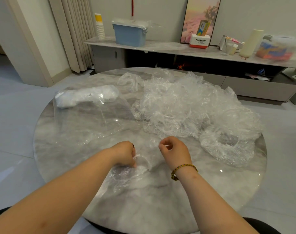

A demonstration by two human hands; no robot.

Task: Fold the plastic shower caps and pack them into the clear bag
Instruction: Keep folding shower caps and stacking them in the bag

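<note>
Looks pretty early on tbh: the clear bag (86,114) lying on the left of the table (143,208) only has a small white wad of folded caps (79,97) at its far end, and the pile of loose caps (194,108) on the right is huge. Right now 1 shower cap (140,168) lies crumpled near the front edge, with the left hand (125,153) curled and pinching one side of it. The right hand (175,150) has thumb and forefinger pinched on the other edge, so the fold is barely started and nearly all the packing is left.
</note>
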